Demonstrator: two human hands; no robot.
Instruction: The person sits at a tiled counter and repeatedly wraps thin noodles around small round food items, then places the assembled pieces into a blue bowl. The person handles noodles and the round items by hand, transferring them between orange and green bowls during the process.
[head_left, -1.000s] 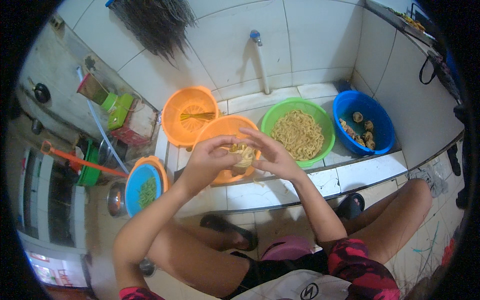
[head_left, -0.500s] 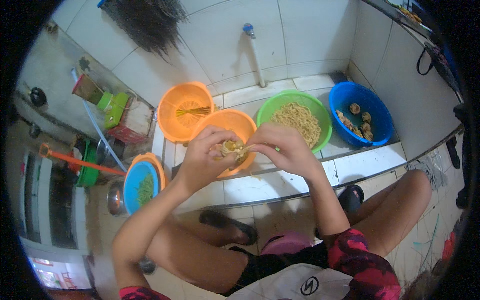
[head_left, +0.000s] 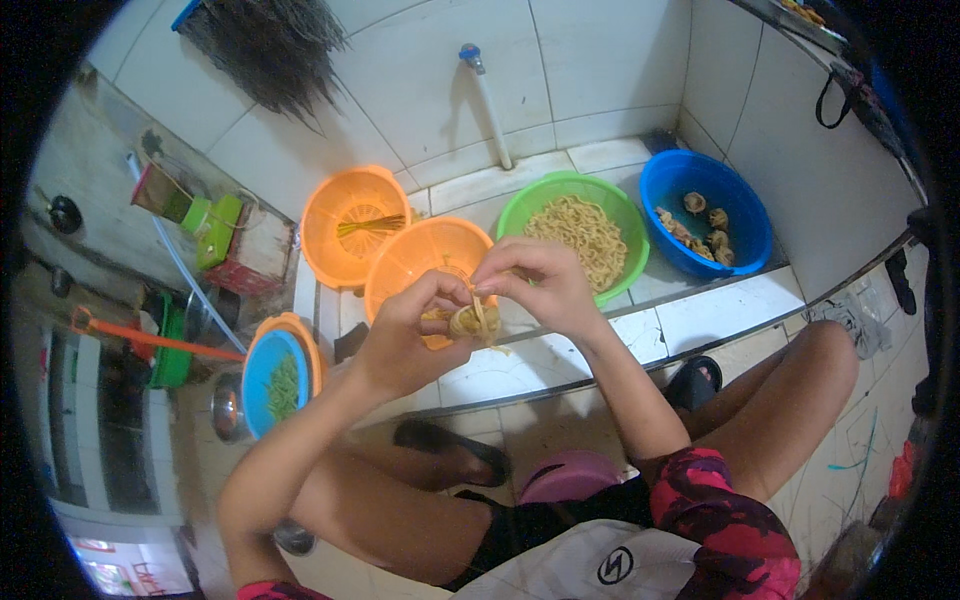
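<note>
Just above the tiled ledge (head_left: 700,320), the left hand (head_left: 405,335) is cupping a small bundle of noodles (head_left: 463,321), fingers curled around it, while the right hand (head_left: 535,285) is pinching a strand at the bundle's top. Behind the hands an orange colander (head_left: 425,255) is sitting, with a second orange colander (head_left: 355,222) farther left. Beyond, a green basin of noodles (head_left: 580,225) and a blue basin (head_left: 705,210) are resting near the white pipe (head_left: 490,100).
</note>
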